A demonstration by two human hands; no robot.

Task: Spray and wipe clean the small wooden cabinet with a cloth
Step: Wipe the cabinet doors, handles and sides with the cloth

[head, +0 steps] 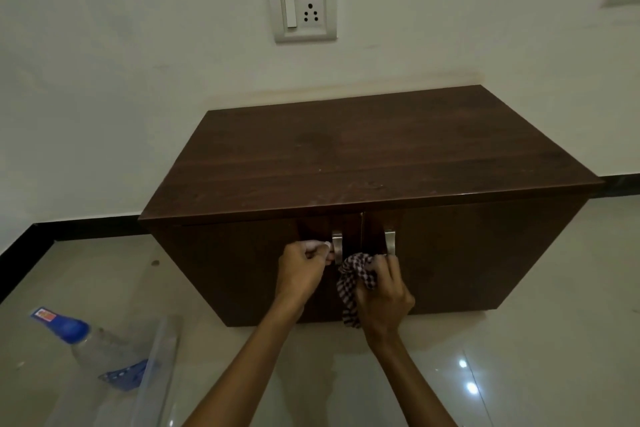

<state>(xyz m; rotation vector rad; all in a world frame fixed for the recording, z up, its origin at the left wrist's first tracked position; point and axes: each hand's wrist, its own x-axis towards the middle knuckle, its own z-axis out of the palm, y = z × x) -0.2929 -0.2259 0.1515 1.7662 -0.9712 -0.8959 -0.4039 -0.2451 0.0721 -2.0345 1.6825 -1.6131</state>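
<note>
Seen from the head camera, a small wooden cabinet [374, 163] is standing on a glossy tiled floor [519, 340], its back against a pale wall [104, 80] edged by a dark skirting strip [90, 226]. Both of its doors are appearing shut, each carrying a metal handle near the centre seam.

The left hand [303, 270] is reaching to the left door handle [337, 250], fingers curled closed around or right against it; exactly how firmly it is gripping cannot be told. The right hand [382, 291] is closing around a bunched checked cloth [356, 279], pressing it against the cabinet front between the two handles, with its fingertips touching the lower end of the right door handle [389, 243]. A loose tail of the cloth is hanging down below the hand, in front of the door.

At lower left, a clear bottle with a blue cap [86, 340] is lying on its side on the floor, well apart from the cabinet. Just beside it, a clear plastic piece [156, 374] is lying too blurred to identify.

On the wall above the cabinet, a white switch and socket plate [304, 9] is sitting flush.
</note>
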